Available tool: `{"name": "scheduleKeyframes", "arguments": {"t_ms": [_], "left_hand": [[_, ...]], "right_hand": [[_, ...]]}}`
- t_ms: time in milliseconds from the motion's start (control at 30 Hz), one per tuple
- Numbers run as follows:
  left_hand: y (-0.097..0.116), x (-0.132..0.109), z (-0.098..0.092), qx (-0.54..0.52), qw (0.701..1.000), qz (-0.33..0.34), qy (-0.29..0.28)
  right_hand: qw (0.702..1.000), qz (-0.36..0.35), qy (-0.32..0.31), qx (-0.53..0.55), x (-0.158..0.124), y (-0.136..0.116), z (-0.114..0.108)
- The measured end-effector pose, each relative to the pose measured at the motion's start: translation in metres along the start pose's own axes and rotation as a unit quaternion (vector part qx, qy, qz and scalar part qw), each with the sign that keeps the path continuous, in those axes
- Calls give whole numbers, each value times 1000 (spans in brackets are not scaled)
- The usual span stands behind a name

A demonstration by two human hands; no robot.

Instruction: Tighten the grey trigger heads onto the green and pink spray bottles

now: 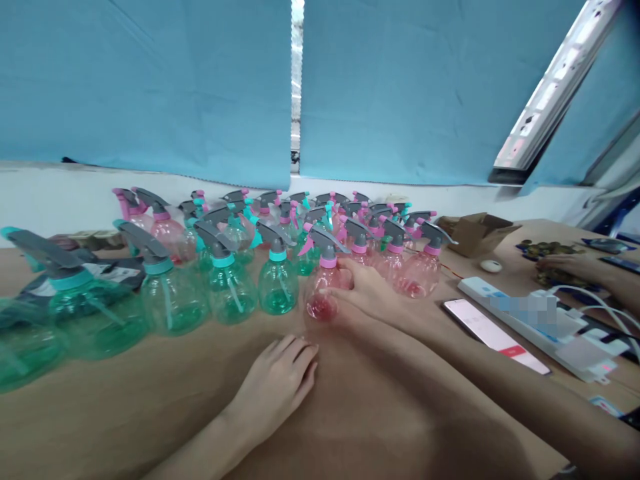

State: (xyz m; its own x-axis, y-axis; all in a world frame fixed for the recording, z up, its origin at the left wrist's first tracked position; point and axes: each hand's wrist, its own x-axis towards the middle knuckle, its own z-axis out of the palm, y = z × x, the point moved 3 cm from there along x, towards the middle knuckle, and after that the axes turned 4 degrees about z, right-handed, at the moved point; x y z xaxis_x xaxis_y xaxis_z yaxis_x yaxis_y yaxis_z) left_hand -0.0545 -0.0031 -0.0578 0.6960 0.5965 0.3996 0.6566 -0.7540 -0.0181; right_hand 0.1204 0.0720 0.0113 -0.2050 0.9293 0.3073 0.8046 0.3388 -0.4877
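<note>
Around the right side of a pink spray bottle in the front row, my right hand has its thumb and fingers wrapped. The bottle stands upright, with a grey head and pink collar. My left hand lies on the table in front of the bottles, fingers loosely extended and holding nothing. A green spray bottle with a turquoise collar stands just left of the held one. More green bottles continue the row leftward, and another pink bottle stands right of my right hand.
Behind the front row stand several more bottles. To the right are a phone, a white power strip with cables, an open cardboard box and a small white object. Another person's hand touches brown items at far right.
</note>
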Motion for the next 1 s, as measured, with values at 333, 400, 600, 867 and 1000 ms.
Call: {"name": "scheduleKeyframes", "arguments": {"t_ms": [333, 400, 600, 867, 1000], "left_hand": [[-2, 30, 8, -14, 1000, 8, 23], [-1, 35, 12, -10, 999, 12, 33], [4, 52, 24, 13, 998, 35, 49], [10, 78, 34, 14, 998, 48, 50], [9, 88, 37, 1, 998, 25, 55]], "right_hand": [[1000, -12, 13, 1, 22, 5, 11], [1000, -5, 19, -2, 24, 6, 14], [1000, 7, 30, -3, 25, 8, 20], [996, 17, 78, 34, -9, 34, -14], [993, 35, 113, 29, -20, 59, -30]]}}
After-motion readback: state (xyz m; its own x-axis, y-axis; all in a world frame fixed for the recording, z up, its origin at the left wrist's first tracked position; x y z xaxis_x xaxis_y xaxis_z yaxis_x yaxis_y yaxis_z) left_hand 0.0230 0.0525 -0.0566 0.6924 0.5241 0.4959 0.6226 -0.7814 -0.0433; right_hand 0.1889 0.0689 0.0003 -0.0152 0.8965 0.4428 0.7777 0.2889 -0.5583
